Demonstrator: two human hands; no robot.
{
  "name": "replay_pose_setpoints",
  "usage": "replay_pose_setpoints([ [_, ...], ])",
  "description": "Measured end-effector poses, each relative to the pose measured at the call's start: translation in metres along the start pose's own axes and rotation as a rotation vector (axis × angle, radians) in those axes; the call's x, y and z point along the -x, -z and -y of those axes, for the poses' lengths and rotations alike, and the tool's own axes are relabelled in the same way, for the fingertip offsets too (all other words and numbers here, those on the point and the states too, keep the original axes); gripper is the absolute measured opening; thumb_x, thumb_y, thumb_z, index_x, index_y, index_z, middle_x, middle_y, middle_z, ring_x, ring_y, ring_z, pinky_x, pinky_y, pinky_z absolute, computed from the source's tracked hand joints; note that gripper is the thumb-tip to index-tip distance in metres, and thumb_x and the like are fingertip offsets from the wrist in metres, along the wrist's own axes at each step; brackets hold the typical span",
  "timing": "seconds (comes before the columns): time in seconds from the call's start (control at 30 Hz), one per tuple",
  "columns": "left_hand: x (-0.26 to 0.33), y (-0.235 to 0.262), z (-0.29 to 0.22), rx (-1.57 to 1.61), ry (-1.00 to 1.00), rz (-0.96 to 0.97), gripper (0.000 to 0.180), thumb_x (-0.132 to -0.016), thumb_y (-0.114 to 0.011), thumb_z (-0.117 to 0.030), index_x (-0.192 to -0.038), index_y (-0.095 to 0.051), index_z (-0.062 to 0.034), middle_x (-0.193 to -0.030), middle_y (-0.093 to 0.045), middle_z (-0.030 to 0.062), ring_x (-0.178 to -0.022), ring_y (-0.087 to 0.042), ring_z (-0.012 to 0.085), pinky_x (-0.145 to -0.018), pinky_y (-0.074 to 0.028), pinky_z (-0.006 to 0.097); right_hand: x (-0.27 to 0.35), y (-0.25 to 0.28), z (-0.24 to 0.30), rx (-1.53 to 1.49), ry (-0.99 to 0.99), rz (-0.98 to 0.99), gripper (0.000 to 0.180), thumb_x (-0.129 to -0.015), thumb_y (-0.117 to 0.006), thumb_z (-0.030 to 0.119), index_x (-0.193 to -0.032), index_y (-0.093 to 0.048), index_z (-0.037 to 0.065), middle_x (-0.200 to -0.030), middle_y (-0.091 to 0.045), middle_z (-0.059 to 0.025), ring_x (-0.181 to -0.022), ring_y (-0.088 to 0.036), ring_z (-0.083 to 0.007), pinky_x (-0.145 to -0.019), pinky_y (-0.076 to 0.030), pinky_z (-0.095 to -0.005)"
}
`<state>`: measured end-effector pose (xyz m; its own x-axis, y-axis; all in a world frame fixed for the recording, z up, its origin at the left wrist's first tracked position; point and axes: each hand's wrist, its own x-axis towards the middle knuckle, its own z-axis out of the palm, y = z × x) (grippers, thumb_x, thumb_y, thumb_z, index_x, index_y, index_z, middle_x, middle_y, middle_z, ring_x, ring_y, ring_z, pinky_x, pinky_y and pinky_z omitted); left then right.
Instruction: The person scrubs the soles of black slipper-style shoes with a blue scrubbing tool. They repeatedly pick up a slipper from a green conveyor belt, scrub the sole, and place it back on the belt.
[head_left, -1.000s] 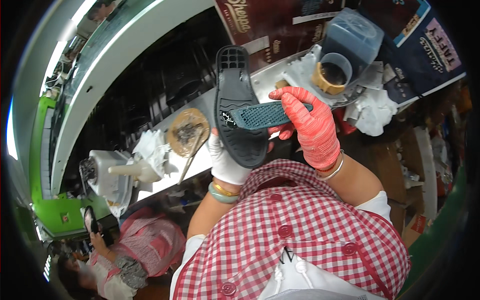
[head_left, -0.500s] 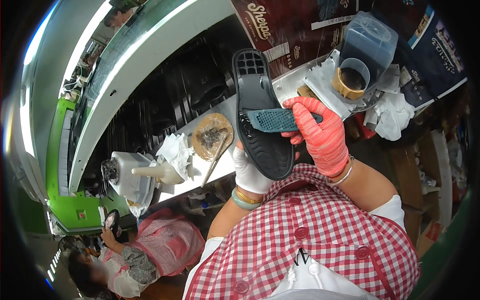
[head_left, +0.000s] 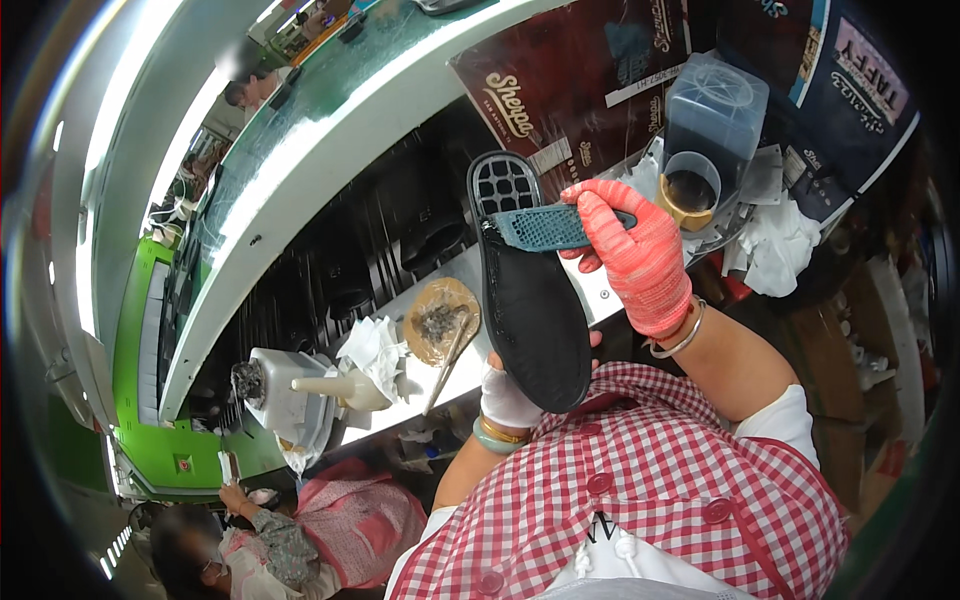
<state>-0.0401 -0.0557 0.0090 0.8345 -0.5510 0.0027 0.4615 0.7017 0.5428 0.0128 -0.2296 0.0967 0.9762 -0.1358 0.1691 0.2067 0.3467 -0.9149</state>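
Observation:
My left hand [head_left: 507,398], in a white glove, grips a black shoe sole [head_left: 537,335] from below, near its broad end. The sole's far end has an open grid of square hollows; the rest of its upper face looks dark and smooth. My right hand [head_left: 640,258], in a pink-red glove with bare fingertips, is closed on a blue-green brush [head_left: 547,228]. The brush lies across the sole just below the grid, its tip at the left rim, where a wet-looking shine shows. Whether its underside touches the sole is hidden.
On the bench at left are a round tan lid [head_left: 441,320] with dark residue and a stick, crumpled white tissue [head_left: 374,350] and a white squeeze bottle [head_left: 345,388]. At right stand a cup of dark liquid [head_left: 692,190] and a clear plastic container [head_left: 715,105]. Another person [head_left: 350,530] sits at lower left.
The brush has moved up along the sole toward the grid end. The sole has come slightly toward me, and its broad part, ridged before, now looks smooth and dark. The view has shifted.

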Motion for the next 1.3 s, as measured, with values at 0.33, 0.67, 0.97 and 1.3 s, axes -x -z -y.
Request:
replay_pose_setpoints([
  [0.33, 0.001, 0.001, 0.002, -0.018, -0.007, 0.009, 0.098, -0.069, -0.066, -0.061, -0.14, -0.025, -0.0085, -0.134, -0.04, 0.0164, -0.12, -0.043, 0.0421, -0.092, -0.044, 0.054, 0.003, 0.004, 0.006, 0.088, -0.064, 0.074, 0.021, -0.09, -0.055, 0.019, -0.096, -0.063, 0.001, -0.076, -0.065, -0.0058, -0.06, -0.063, -0.0101, -0.052, -0.048, -0.0209],
  [0.67, -0.006, 0.0, 0.002, 0.083, -0.074, -0.081, 0.084, -0.075, -0.057, -0.064, -0.136, -0.034, -0.0102, -0.129, -0.045, 0.0141, -0.111, -0.05, 0.031, -0.085, -0.049, 0.048, 0.043, 0.01, -0.018, 0.084, -0.246, 0.133, 0.023, -0.092, -0.054, 0.021, -0.101, -0.063, 0.003, -0.083, -0.065, -0.0057, -0.063, -0.063, -0.0109, -0.053, -0.049, -0.0203],
  [0.97, -0.006, 0.018, 0.001, 0.198, -0.093, 0.051, 0.085, -0.078, -0.044, -0.072, -0.133, -0.039, -0.0078, -0.125, -0.05, 0.0142, -0.11, -0.051, 0.0297, -0.095, -0.042, 0.044, 0.057, 0.007, -0.017, 0.09, -0.341, 0.221, 0.02, -0.091, -0.055, 0.018, -0.098, -0.063, 0.001, -0.078, -0.063, -0.0046, -0.063, -0.061, -0.0087, -0.052, -0.048, -0.0194],
  [1.3, 0.002, 0.04, 0.0, 0.266, -0.024, -0.086, 0.079, -0.082, -0.041, -0.069, -0.133, -0.039, -0.0097, -0.127, -0.048, 0.0177, -0.109, -0.053, 0.0324, -0.088, -0.046, 0.047, 0.058, 0.005, -0.018, 0.122, -0.395, 0.207, 0.021, -0.093, -0.052, 0.02, -0.099, -0.063, 0.003, -0.081, -0.064, -0.0038, -0.06, -0.061, -0.0083, -0.052, -0.045, -0.0169],
])
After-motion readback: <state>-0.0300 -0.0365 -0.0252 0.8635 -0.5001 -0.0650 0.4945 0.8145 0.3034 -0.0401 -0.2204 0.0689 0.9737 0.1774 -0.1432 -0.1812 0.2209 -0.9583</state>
